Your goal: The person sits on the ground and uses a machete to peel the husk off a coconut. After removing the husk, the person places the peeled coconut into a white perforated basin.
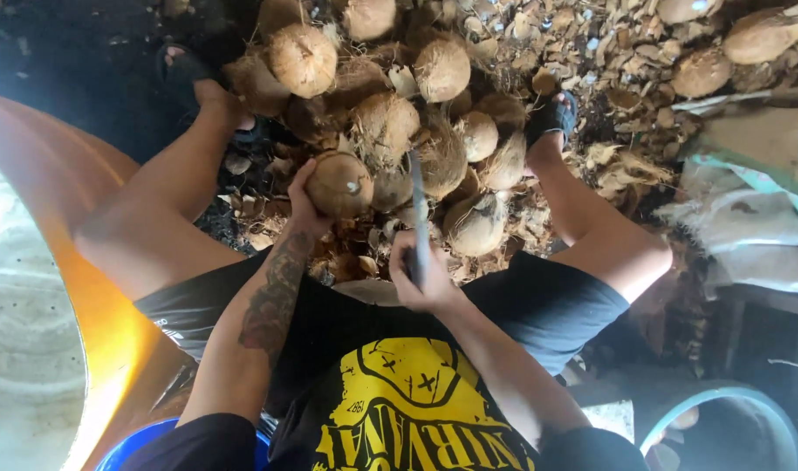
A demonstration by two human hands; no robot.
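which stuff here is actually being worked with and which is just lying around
In use:
- left hand gripping a husked coconut
- right hand holding a long knife, blade pointing away over the pile

Lying about:
- heap of coconuts between the feet
- husk scraps
- sacks
- orange tub
- blue-rimmed basin

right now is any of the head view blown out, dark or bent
Head view: glare whitens the orange basin at left; the top-left ground sinks into shadow; wide-lens bending curves the edges; the coconut in the left hand and the blade look slightly soft.
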